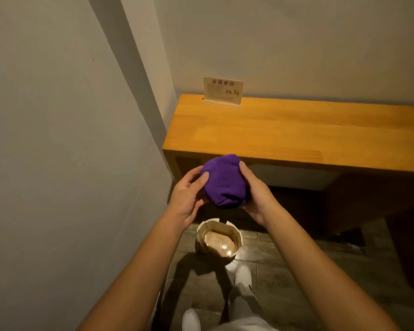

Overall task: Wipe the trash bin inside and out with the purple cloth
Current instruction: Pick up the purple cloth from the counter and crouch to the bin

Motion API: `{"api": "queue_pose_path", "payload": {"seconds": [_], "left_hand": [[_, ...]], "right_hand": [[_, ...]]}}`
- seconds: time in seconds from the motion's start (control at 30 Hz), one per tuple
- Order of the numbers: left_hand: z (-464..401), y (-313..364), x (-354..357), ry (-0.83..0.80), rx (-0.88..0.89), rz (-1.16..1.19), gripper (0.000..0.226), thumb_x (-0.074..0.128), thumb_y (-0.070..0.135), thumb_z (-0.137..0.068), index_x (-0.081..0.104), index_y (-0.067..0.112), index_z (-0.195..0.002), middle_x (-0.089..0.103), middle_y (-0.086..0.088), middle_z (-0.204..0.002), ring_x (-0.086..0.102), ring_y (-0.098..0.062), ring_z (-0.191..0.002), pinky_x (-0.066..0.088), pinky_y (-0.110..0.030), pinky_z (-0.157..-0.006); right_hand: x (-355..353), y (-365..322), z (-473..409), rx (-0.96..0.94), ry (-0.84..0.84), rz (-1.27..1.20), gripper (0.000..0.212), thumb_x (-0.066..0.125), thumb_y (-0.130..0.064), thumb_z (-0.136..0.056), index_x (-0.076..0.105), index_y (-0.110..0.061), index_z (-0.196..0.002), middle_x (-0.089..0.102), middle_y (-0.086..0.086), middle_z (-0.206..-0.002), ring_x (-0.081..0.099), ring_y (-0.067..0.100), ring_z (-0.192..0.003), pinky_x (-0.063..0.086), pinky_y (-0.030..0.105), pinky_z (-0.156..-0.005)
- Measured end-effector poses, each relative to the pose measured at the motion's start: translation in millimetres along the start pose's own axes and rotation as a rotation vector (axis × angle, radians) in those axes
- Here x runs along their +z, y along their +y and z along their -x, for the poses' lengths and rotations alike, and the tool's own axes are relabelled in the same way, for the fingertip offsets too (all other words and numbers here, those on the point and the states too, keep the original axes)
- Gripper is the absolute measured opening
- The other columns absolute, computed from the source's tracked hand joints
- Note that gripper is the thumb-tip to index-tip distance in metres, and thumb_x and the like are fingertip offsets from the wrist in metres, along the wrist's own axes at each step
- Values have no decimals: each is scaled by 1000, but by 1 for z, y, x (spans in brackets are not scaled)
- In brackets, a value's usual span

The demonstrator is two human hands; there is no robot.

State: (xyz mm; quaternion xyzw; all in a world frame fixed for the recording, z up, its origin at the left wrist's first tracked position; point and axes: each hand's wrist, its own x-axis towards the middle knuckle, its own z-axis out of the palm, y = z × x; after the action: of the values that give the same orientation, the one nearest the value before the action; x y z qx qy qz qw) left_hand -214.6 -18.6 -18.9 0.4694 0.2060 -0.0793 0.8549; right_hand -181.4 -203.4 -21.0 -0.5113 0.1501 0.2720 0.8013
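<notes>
The purple cloth is bunched into a ball and held in the air between both hands, just in front of the wooden table's edge. My left hand cups its left side and my right hand grips its right side and underside. Below them on the floor stands the trash bin, a small open brown container with a pale rim and a shiny, empty bottom. The cloth is well above the bin and does not touch it.
A long wooden table runs along the back wall with a small upright card sign at its left end. A wall closes in on the left. White shoes stand on the dark tiled floor near the bin.
</notes>
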Motion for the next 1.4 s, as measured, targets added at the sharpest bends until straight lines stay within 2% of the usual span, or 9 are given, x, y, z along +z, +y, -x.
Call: {"api": "queue_pose_path", "payload": {"seconds": [0.17,0.3,0.43,0.57,0.8,0.93,1.07,1.23,1.4], "left_hand": [[47,-26,-61,20,-82,-54,37,82,23,-82,70,25,-117,69,-9,-123,75,-23,-103,63,-41,-77],[79,-35,-91,-88,-238,-49,44,74,28,-90,64,18,-131,61,-14,-137,65,-32,-121,59,-52,-90],[94,-31,-98,-244,-365,-67,62,70,56,-84,62,24,-137,66,-11,-136,63,-32,-126,54,-55,-98],[101,-41,-83,-364,-345,-272,45,77,49,-84,74,25,-122,72,-10,-127,67,-28,-120,60,-41,-85],[122,-95,-47,-294,-283,-378,52,85,46,-76,73,20,-121,75,-3,-119,71,-22,-112,60,-35,-80],[122,-124,-13,-98,-144,-492,32,78,30,-87,69,22,-116,72,-7,-119,73,-18,-102,62,-32,-77],[116,-149,16,37,49,-858,39,73,35,-91,63,20,-126,67,0,-117,66,-17,-105,60,-37,-85],[127,-195,45,-222,168,-1122,45,69,29,-94,58,16,-135,61,6,-124,57,-4,-108,52,-30,-97],[103,-203,24,-541,-96,-1193,59,63,29,-98,42,22,-153,49,3,-150,47,-9,-132,41,-33,-112]], "right_hand": [[30,55,37,-127,234,106,41,80,-36,-89,66,-24,-126,73,4,-122,73,22,-108,61,30,-77],[38,85,66,-136,257,154,42,83,-34,-86,66,-25,-124,72,2,-121,71,22,-109,61,30,-77],[29,82,91,-56,98,270,45,87,-33,-81,72,-25,-123,76,3,-118,74,24,-108,59,30,-77],[13,77,105,-32,-66,382,39,89,-30,-79,77,-28,-116,77,-1,-114,75,21,-105,59,29,-78],[-37,97,115,-69,225,290,54,92,-35,-75,69,-21,-122,71,5,-121,70,26,-109,62,35,-82],[-74,109,120,-70,453,291,72,84,-47,-81,53,-23,-141,63,3,-133,67,20,-111,63,33,-77],[-106,119,128,94,256,362,107,78,-77,-68,29,-44,-157,45,-7,-152,56,25,-130,58,53,-96],[-125,137,113,58,360,235,110,85,-73,-58,40,-41,-152,57,-6,-137,62,17,-115,61,42,-89],[-152,162,88,46,547,328,78,87,-43,-74,49,-36,-142,60,-5,-129,62,20,-111,60,44,-90]]}}
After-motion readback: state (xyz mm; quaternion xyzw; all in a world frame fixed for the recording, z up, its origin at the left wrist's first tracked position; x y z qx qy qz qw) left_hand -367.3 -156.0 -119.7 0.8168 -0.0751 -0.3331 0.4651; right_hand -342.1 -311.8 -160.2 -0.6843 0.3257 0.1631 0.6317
